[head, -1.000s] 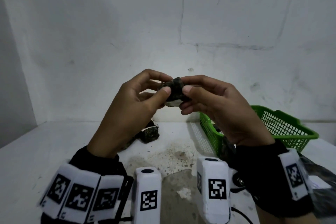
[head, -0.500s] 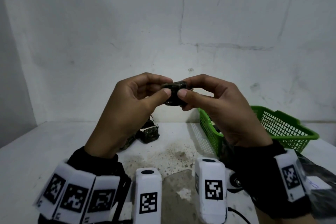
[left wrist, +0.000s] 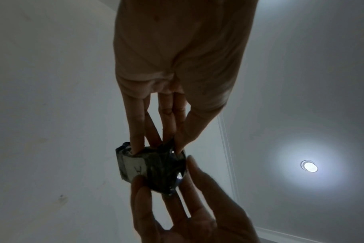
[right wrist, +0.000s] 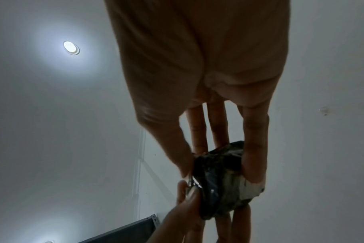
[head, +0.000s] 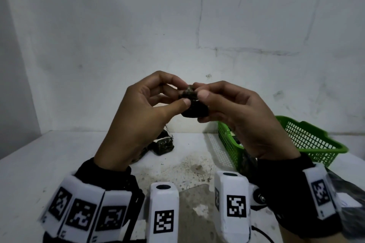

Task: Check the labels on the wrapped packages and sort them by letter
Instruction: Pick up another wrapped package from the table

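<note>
A small dark wrapped package (head: pixel 192 104) is held up in the air above the table by both hands. My left hand (head: pixel 138 116) pinches its left side with thumb and fingertips. My right hand (head: pixel 235 116) grips its right side, thumb on top. The left wrist view shows the package (left wrist: pixel 152 167) with a pale label (left wrist: pixel 133 167) facing that camera; a handwritten mark is on it, too dim to read. In the right wrist view the package (right wrist: pixel 220 180) sits between my thumb and fingers, a pale patch at its right end.
More dark wrapped packages (head: pixel 163 144) lie on the white table (head: pixel 49 160) behind my left wrist. A green mesh basket (head: pixel 308 140) stands at the right, holding something partly hidden by my right hand. A dark plastic bag (head: pixel 351 193) lies at the right edge.
Both hands have turned the package between the fingertips; it now hangs lower, below the thumbs, and the hands sit slightly higher in view.
</note>
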Motion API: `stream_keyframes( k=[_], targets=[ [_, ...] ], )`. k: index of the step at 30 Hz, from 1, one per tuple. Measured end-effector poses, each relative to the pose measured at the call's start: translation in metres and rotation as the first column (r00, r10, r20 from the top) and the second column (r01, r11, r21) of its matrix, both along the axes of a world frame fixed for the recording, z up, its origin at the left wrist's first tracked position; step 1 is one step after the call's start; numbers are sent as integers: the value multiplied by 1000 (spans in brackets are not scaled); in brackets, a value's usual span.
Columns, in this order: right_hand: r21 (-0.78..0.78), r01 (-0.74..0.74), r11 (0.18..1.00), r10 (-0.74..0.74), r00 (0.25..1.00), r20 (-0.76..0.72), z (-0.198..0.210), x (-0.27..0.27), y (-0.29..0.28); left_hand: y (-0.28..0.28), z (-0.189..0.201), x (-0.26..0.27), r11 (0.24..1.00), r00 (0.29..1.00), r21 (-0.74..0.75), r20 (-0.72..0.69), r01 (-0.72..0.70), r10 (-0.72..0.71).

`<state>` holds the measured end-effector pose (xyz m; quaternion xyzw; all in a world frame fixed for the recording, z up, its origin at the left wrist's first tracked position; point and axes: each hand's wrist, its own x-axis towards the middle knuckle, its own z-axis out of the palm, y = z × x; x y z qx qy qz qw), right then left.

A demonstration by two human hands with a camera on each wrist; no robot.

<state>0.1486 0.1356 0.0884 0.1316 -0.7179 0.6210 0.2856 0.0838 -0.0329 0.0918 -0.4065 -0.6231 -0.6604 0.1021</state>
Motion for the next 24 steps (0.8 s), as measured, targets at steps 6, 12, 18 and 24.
stream_keyframes(
  k=[6, 12, 18, 24],
  targets=[
    [-7, 47, 999, -48, 998, -33, -3, -2, 5, -1, 1, 1, 994, 989, -37, 108, 105, -101],
    [39, 27, 999, -25, 998, -56, -2, 1, -2, 3, -1, 1, 988, 953, -60, 278, 142, -120],
    [-22, 48, 999, -49, 998, -49, 2, 4, -4, 0, 1, 0, 986, 950, -40, 278, 159, -142],
    [23, 67, 997, -68, 997, 27, 1, 4, -5, 3, -2, -1, 994, 981, -105, 196, 9, 12]
  ],
)
